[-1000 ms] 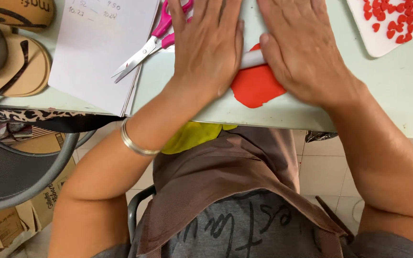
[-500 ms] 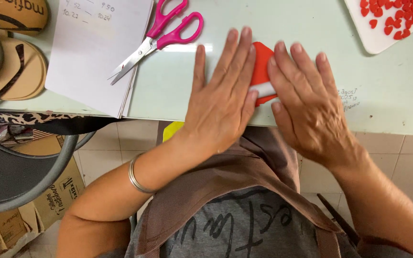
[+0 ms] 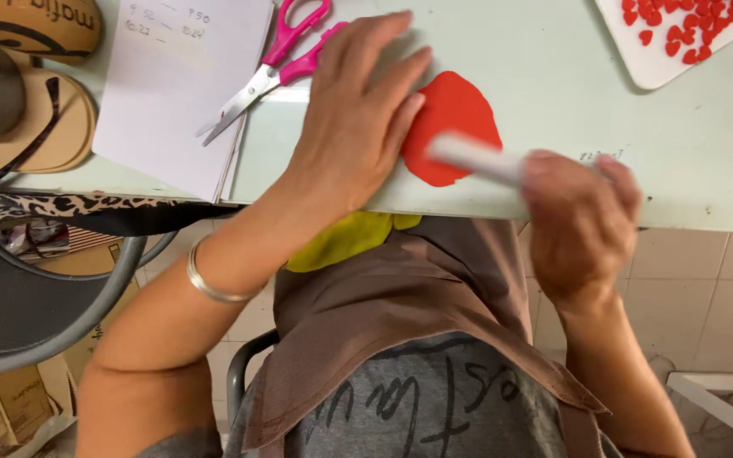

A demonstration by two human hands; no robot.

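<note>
Flattening a red clay disc [image 3: 451, 119] at frame centre on the desk [image 3: 553, 76]: left hand [image 3: 358, 127] lying open beside it, right hand [image 3: 583, 216] gripping a white roller [image 3: 477, 159], probably needing another even pass.

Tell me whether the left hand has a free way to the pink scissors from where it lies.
Probably yes. The left hand lies flat on the table beside the red dough, holding nothing. The scissors lie close by, and nothing lies between them.
</note>
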